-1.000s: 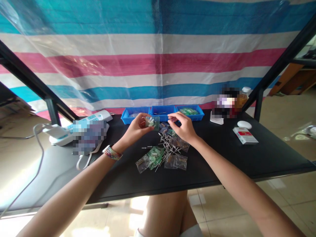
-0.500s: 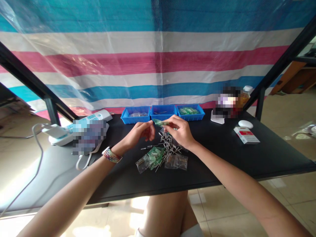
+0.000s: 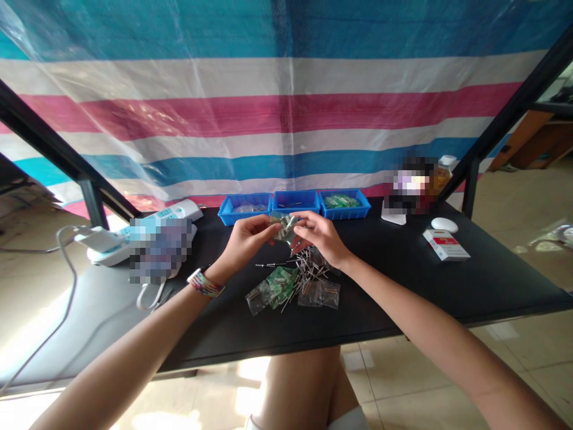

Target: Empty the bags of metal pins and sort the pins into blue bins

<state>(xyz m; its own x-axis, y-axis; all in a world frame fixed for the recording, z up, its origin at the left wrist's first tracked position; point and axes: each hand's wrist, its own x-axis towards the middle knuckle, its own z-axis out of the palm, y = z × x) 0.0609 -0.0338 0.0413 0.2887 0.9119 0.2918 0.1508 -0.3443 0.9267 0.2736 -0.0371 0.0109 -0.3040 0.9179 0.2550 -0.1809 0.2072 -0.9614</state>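
Between both hands, above the pile, is a small greenish plastic bag (image 3: pixel 285 228) with shiny metal pieces showing in it. My left hand (image 3: pixel 250 242) pinches its left side, and my right hand (image 3: pixel 323 237) grips its right side with curled fingers. Below lies a heap of metal rivets (image 3: pixel 311 266), partly covered by my right hand. Green plastic bags (image 3: pixel 283 285) and clear plastic bags (image 3: pixel 319 294) with small parts lie in front of the heap. Behind my hands stand a left blue bin (image 3: pixel 245 210), a middle blue bin (image 3: pixel 295 202) and a right blue bin (image 3: pixel 344 204) holding green bags.
A white power strip (image 3: pixel 145 230) with a cable and a blurred-out device (image 3: pixel 163 251) lie at left. To the right are a red-and-white box (image 3: pixel 446 245), a white oval object (image 3: pixel 444 225) and a bottle (image 3: pixel 443 173). A striped tarp (image 3: pixel 286 113) hangs behind the black table (image 3: pixel 385 298).
My left hand has moved right and closed on the green bag, which only my right hand held before. The bag is now turned to face me, spread between both hands.
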